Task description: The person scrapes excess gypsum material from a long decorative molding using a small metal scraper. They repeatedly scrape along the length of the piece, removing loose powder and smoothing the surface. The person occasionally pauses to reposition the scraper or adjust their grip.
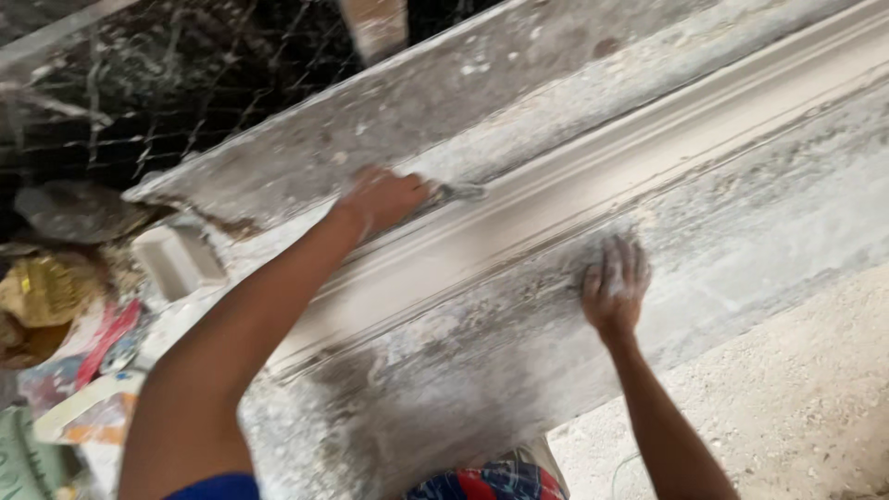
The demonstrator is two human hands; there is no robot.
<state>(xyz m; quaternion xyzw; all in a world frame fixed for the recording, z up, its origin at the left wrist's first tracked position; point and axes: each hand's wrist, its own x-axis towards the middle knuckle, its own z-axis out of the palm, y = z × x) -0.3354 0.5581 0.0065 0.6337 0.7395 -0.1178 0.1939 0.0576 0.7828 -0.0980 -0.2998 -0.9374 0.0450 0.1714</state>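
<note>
A long grey slab [519, 352], dusted white, carries a pale moulded cornice strip [593, 185] running along its length. Beyond the strip's left end, a small white block [176, 259] rests on the slab's corner.

2 bare hands — the left hand [381, 197] closed on 1 small tool [454, 193], the right hand [614, 285] spread flat. 1 long moulded plaster cornice [574, 185] on 1 dusty slab [741, 222]. 1 white block [176, 260], 1 wire mesh [185, 83] — 1 heap of crumpled bags [65, 333], number unclear.
</note>
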